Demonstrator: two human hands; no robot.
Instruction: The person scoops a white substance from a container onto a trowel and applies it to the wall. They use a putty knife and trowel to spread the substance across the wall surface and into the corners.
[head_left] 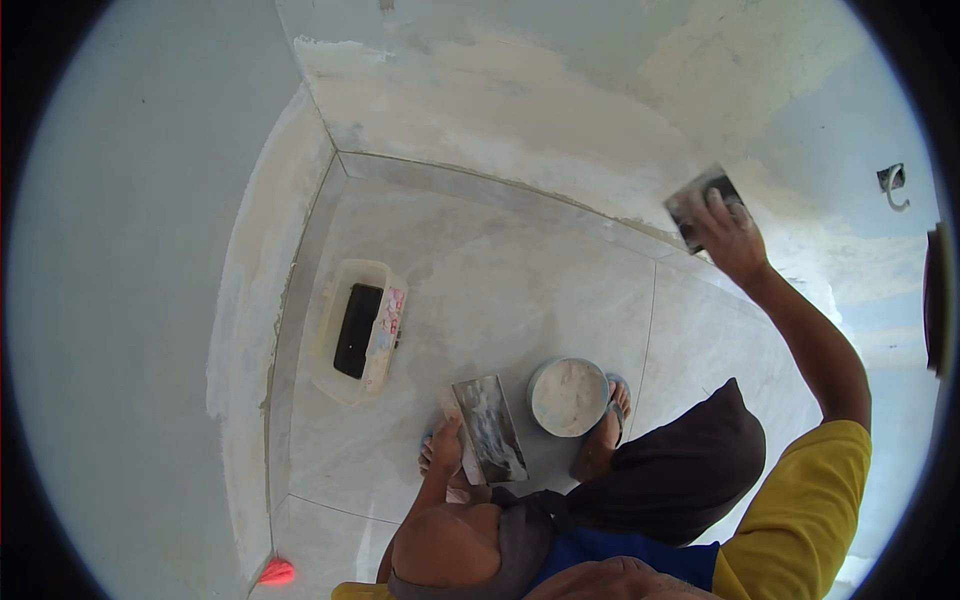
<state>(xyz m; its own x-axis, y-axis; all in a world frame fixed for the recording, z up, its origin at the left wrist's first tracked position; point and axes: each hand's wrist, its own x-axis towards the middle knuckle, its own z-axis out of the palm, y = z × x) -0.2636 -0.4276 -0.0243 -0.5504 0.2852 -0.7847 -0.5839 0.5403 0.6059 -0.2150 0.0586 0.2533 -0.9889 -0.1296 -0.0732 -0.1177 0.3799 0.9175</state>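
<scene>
My right hand (735, 240) is wrapped round a plastering trowel (684, 208), its dark blade held at the lower part of the wall on the right, just above the floor tiles. The blade is slightly blurred. Down by my legs, my left hand (447, 447) grips a second rectangular steel trowel (490, 428) by its left side, with pale filler smeared over its face. Beside my foot stands a round bucket (568, 397) filled with off-white filler. Fresh-looking pale patches of filler (520, 95) spread along the wall.
A translucent plastic tub (375, 385) with a dark rectangular object (357, 330) in it rests on the tiled floor (480, 270). A pink-red item (277, 571) lies by the left wall. A hooked cable (897, 190) sticks out of a wall box at right.
</scene>
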